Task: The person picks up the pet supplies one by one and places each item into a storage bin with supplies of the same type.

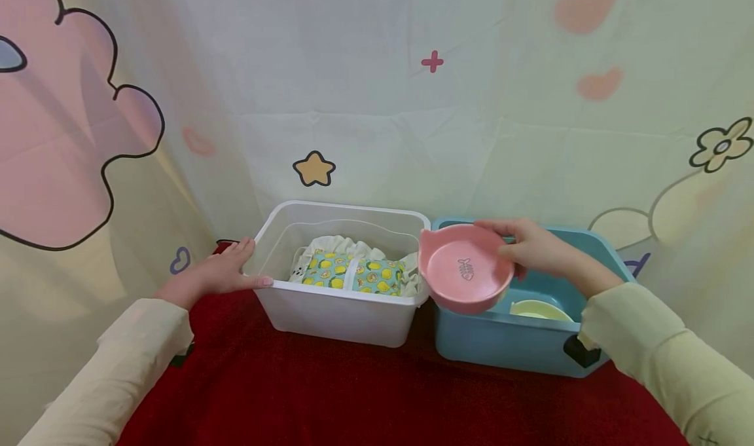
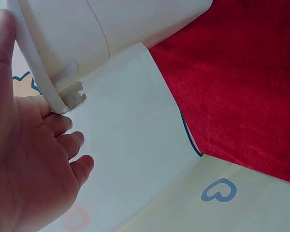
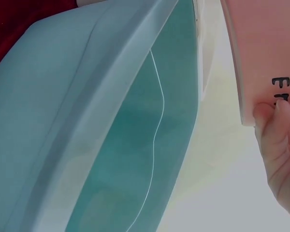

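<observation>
My right hand [image 1: 533, 246] grips a pink cat-eared pet bowl [image 1: 465, 269] by its right side. The bowl is tilted, with its inside and fishbone print facing me, above the left end of a blue bin [image 1: 501, 338]. In the right wrist view, dark letters show on the pink bowl's [image 3: 266, 53] outer wall. Inside the blue bin lies a pale yellow-green dish [image 1: 538, 310], partly hidden. My left hand [image 1: 220, 272] rests at the left corner of a white bin [image 1: 341, 315], thumb along the rim. A lemon-print cloth item [image 1: 353, 272] with white frills lies in that bin.
Both bins stand side by side on a red cloth [image 1: 353, 400]. Behind them hangs a pale curtain [image 1: 377, 131] with cartoon prints. A black clip-like piece [image 1: 582, 351] sits at the blue bin's front right.
</observation>
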